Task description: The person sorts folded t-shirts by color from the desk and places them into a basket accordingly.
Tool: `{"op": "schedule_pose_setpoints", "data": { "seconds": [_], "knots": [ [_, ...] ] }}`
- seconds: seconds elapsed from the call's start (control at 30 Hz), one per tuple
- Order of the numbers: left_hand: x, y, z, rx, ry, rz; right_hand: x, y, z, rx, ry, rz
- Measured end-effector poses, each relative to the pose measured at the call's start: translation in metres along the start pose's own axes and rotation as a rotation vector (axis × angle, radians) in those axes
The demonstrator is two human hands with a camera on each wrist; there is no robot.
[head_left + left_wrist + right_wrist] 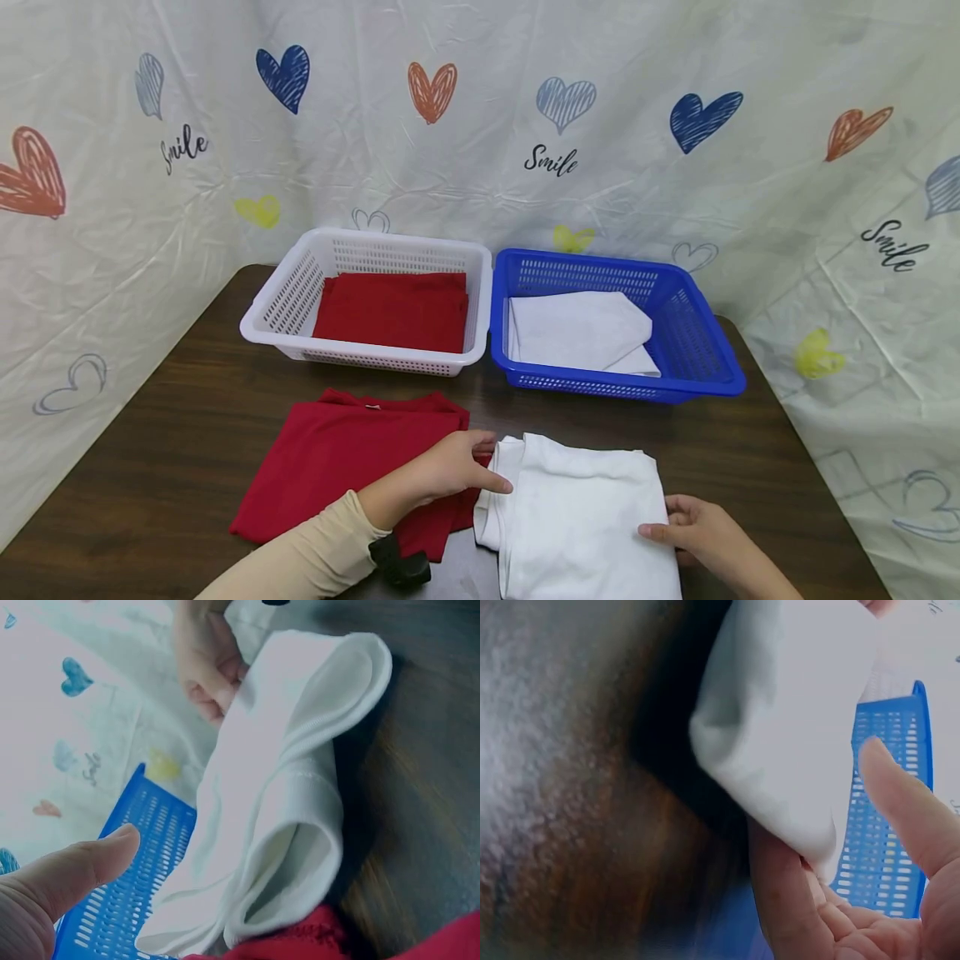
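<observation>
A folded white garment lies at the front of the table, its layers looping open along one side in the left wrist view. My left hand is at its left edge, over the red garment, thumb and fingers spread; the left wrist view shows the thumb away from the cloth. At the opposite edge, my right hand has its fingers against and under the white cloth, thumb lifted off it. A folded red garment with a small neck label lies to the left, partly behind my left forearm.
At the back stand a white basket with folded red cloth and a blue basket with folded white cloth. Behind them hangs a heart-printed sheet. A grey surface shows beneath the white garment.
</observation>
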State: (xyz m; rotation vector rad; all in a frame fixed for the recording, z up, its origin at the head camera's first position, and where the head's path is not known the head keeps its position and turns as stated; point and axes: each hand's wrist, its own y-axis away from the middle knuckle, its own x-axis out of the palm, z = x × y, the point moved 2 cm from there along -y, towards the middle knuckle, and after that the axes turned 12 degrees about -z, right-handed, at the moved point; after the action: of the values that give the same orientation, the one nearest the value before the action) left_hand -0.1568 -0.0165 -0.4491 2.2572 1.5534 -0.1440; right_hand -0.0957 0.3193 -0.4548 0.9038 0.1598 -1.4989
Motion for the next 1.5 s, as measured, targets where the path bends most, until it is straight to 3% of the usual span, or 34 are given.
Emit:
{"op": "schedule_pose_setpoints", "data": {
  "seconds": [0.17,0.27,0.43,0.6,0.73,0.9,1.33,1.5],
  "knots": [
    [0.002,0.000,-0.001,-0.006,0.050,0.004,-0.002,-0.003,-0.004,-0.063,-0.011,0.051],
    [0.002,-0.002,-0.002,-0.023,0.061,0.010,-0.001,-0.004,-0.005,-0.056,0.014,0.034],
    [0.002,-0.005,-0.008,-0.035,0.022,0.030,0.004,-0.005,-0.004,0.012,0.046,-0.027],
    [0.005,-0.005,-0.013,0.011,0.001,0.051,0.005,-0.008,-0.005,0.037,0.027,-0.009],
    [0.009,-0.005,-0.014,0.035,-0.002,0.054,0.004,-0.010,-0.008,0.027,0.007,0.023],
    [0.013,-0.004,-0.015,-0.004,-0.044,0.069,0.004,-0.010,-0.011,-0.015,0.029,0.031],
    [0.019,-0.006,-0.001,-0.131,0.168,0.071,0.005,-0.011,-0.013,0.035,0.046,0.001],
    [0.022,-0.002,0.003,-0.171,0.259,0.058,0.003,-0.012,-0.015,0.029,0.012,0.043]
  ]
}}
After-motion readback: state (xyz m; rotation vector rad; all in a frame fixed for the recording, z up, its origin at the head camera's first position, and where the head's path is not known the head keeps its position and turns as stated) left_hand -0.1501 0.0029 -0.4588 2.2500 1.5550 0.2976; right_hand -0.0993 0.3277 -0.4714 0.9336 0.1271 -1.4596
